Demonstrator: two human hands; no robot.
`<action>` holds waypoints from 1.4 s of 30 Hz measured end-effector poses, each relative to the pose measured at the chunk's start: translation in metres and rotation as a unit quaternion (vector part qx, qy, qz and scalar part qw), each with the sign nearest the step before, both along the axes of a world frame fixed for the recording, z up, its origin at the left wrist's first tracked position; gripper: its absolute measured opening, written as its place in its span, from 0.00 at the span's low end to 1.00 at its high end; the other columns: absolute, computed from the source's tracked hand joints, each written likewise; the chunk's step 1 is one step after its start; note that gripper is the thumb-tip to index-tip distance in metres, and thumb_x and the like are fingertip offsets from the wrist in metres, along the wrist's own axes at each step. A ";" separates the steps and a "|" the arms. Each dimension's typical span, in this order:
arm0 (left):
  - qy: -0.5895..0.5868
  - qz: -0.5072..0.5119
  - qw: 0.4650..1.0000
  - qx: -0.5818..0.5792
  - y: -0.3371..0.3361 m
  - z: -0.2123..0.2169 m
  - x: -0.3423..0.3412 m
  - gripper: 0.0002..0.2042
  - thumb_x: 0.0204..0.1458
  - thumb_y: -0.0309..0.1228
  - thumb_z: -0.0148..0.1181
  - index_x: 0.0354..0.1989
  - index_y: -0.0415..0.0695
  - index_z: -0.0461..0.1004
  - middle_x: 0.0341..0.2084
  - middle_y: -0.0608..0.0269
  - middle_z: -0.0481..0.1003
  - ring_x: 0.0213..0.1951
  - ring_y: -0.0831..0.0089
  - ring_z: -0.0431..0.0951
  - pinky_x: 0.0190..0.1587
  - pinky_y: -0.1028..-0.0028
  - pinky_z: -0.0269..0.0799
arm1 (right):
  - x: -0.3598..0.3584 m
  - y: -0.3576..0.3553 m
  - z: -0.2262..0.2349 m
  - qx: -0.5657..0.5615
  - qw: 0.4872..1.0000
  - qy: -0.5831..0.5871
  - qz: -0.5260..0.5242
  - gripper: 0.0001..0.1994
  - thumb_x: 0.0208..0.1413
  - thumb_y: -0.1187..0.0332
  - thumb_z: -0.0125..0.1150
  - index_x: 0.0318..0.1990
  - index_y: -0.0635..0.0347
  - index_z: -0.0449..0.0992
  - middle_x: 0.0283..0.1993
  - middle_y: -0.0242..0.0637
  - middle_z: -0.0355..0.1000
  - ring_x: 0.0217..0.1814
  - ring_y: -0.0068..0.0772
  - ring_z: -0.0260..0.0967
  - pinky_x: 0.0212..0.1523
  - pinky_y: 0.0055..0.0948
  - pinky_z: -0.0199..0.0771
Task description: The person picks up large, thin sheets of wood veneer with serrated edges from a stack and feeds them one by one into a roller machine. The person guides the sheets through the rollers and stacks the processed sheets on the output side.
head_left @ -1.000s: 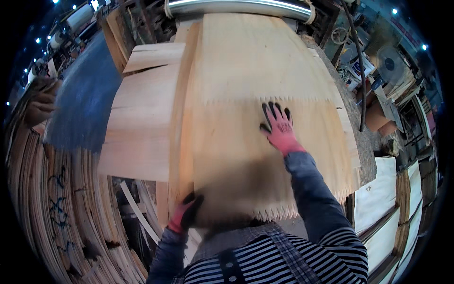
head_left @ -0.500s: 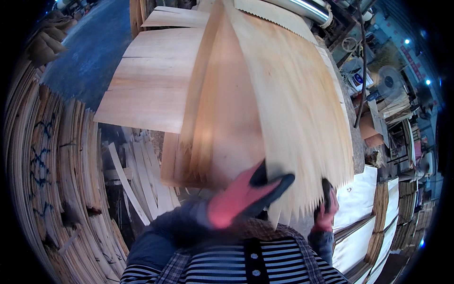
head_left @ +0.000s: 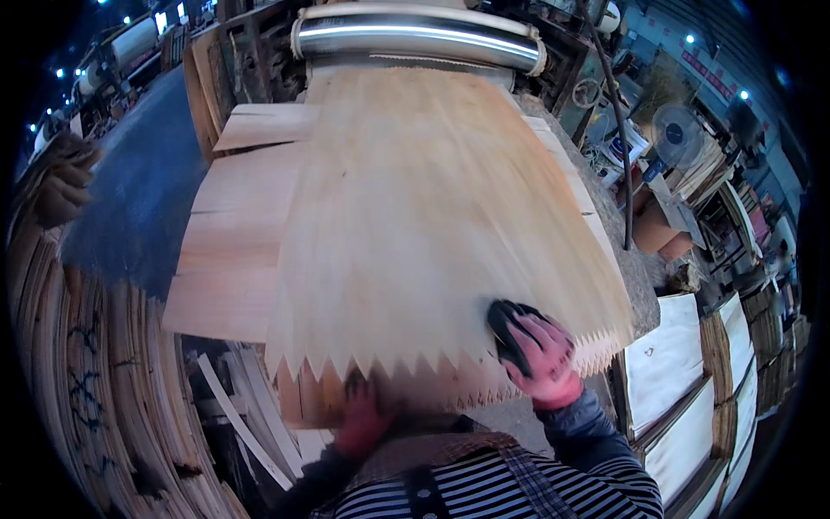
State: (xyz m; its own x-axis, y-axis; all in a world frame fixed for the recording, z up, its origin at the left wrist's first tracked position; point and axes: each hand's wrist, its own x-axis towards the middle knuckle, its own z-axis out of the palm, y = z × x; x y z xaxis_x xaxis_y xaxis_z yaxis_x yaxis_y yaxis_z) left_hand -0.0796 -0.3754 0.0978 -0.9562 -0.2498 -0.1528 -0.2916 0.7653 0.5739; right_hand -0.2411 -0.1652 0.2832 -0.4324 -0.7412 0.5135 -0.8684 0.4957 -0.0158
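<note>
Wood sheet (head_left: 415,216) lies in front of you over other sheets (head_left: 229,225), its pointy edge close to your tummy. Your right hand (head_left: 534,350) is on its front right part, fingers bent; I can't tell if it pinches the wood. Your left hand (head_left: 363,422) is blurry by the pointy edge, so I can't tell how open it is or if it holds anything. Blue squiggles (head_left: 84,389) mark the wood stack (head_left: 138,372) on your left. Far off, a red strip (head_left: 713,74) has marks too small to read. A shiny roller (head_left: 419,43) sits past the sheet's far end, and a dark pole (head_left: 619,130) stands on the right, near a fan (head_left: 677,134)
</note>
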 end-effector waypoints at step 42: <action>0.168 0.014 0.882 0.440 -0.039 0.016 0.018 0.29 0.48 0.42 0.55 0.54 0.38 0.56 0.45 0.49 0.66 0.47 0.60 0.65 0.51 0.63 0.59 | 0.105 0.032 -0.020 -0.012 0.987 -0.152 -0.050 0.22 0.45 0.56 0.53 0.43 0.65 0.70 0.41 0.52 0.68 0.43 0.54 0.67 0.44 0.42 0.68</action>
